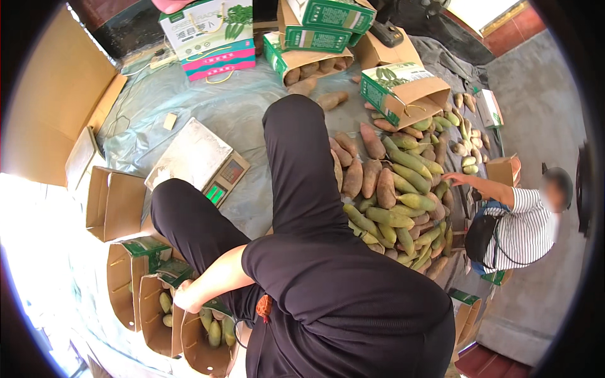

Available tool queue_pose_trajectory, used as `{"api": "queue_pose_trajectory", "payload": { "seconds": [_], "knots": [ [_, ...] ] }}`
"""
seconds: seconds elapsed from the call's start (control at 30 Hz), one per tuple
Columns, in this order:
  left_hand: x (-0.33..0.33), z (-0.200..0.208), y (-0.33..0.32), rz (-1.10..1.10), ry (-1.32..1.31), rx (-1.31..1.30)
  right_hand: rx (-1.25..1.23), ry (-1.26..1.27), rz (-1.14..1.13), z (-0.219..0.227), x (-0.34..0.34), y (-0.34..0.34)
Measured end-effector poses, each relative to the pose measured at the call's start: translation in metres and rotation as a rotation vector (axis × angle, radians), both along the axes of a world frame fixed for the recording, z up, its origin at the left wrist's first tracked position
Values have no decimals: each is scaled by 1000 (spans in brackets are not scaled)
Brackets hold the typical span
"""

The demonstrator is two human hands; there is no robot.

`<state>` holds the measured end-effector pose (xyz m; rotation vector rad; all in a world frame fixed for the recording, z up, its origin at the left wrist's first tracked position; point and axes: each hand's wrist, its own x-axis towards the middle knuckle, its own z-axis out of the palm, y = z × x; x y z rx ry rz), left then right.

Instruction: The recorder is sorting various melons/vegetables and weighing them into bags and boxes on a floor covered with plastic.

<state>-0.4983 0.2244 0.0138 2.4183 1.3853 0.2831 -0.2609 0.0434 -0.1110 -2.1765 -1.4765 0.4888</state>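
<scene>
My right arm reaches across to the lower left, and my right hand (187, 297) is closed on the upper edge of an open cardboard gift box (151, 315). A few green radishes (166, 303) lie inside that box. Beside it, a nearer box (192, 353) holds several more green radishes (215, 334). A farther box (120, 293) with a green flap adjoins the row. Of my left arm (239, 362), only a strip of skin near a dark band shows at the lower edge; its hand and fingers are hidden.
A scale (195, 160) with a lit green display stands beyond my left knee. Right of my legs spreads a pile of sweet potatoes (386, 188) and green radishes. Gift boxes (217, 31) stand at the back. A person in a striped shirt (520, 230) reaches toward the pile.
</scene>
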Motion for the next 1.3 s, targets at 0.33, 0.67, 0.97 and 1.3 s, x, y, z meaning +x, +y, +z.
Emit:
{"api": "queue_pose_trajectory", "payload": {
  "seconds": [0.33,0.67,0.97,1.3],
  "knots": [
    [60,42,-60,-87,-52,405,573,435,105,219,202,-133],
    [302,98,-135,-215,-320,153,979,290,-903,224,394,-424],
    [480,89,-196,-882,-272,-113,934,-353,-2038,93,385,-714],
    [505,49,-224,-978,65,-185,1175,174,-2453,8,359,-824]
  ]
}}
